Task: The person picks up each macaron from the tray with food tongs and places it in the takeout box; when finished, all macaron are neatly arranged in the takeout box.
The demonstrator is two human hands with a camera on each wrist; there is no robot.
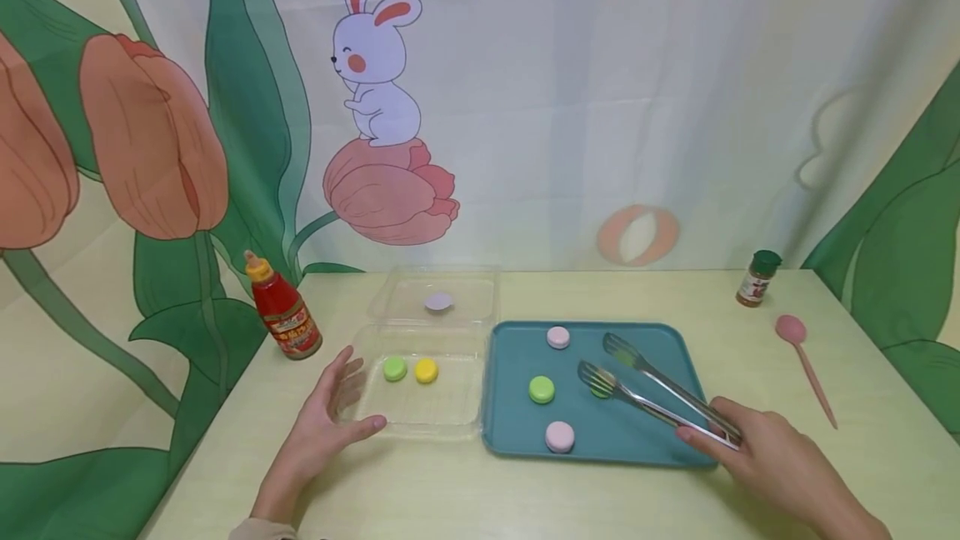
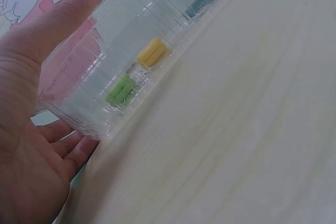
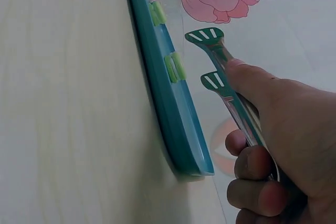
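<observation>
My right hand (image 1: 780, 457) grips metal tongs (image 1: 662, 412), their slotted tips apart above the teal tray (image 1: 637, 452). Beneath one tip is a green macaron (image 3: 175, 67), partly covered in the head view. Another green macaron (image 1: 542, 390) and two pink ones, a far macaron (image 1: 558, 337) and a near macaron (image 1: 559, 437), lie on the tray. At the left, my left hand (image 1: 318, 432) spreads thumb and fingers around the near left corner of a clear plastic box (image 1: 442, 428); whether it touches I cannot tell. Inside sit a green macaron (image 1: 394, 368) and a yellow macaron (image 1: 426, 370).
Behind the box its clear lid (image 1: 468, 294) lies folded back, with a pale oval spot (image 1: 438, 302). A red sauce bottle (image 1: 288, 315) stands left. To the right are a spice jar (image 1: 757, 279) and a pink spoon (image 1: 808, 369). A printed curtain (image 1: 525, 107) hangs behind the table.
</observation>
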